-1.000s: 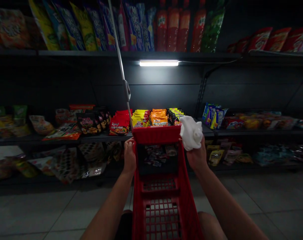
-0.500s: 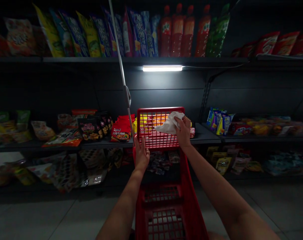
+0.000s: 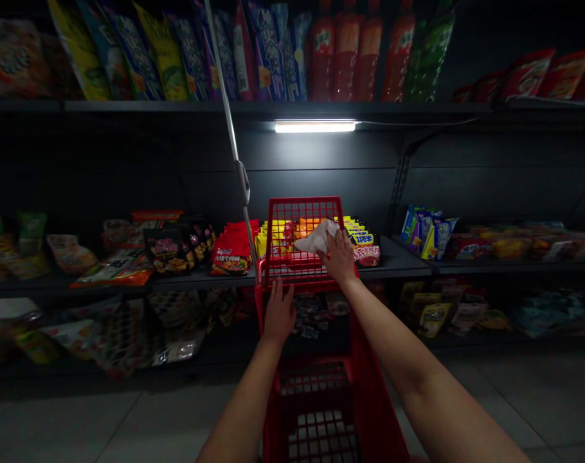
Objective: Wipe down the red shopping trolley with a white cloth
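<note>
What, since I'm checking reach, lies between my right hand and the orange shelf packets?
Head view: past your right hand, a white cloth, then the red cart's mesh wall.

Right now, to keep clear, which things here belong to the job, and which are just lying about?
In use: white cloth in right hand; red shopping cart by left hand.
Lying about: snack packets and red bottles on the shelves.

The left arm (image 3: 242, 411) and the right arm (image 3: 432, 386) are bare and smooth, thin at the wrist and thicker up by the elbow. The left hand (image 3: 279, 315) and the right hand (image 3: 339, 258) have slim fingers
</note>
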`<action>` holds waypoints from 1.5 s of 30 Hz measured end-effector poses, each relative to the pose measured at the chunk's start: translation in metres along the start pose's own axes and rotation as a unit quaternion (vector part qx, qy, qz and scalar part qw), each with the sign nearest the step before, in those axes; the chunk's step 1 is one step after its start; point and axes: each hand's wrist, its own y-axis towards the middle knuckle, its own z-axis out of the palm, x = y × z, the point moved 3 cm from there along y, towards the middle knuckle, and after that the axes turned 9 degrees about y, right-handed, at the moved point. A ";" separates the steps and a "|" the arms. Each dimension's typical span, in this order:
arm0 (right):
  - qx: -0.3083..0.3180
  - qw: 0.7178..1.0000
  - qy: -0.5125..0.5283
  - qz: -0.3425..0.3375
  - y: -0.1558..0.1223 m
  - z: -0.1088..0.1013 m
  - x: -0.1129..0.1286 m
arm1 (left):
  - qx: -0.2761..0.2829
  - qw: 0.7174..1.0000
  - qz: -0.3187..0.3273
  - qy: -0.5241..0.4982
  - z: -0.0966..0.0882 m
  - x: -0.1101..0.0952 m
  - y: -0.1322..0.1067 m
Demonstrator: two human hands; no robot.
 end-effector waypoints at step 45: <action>0.116 0.992 0.041 0.020 -0.117 -0.039 0.039 | 0.090 0.996 -0.001 -0.026 -0.022 -0.061 -0.032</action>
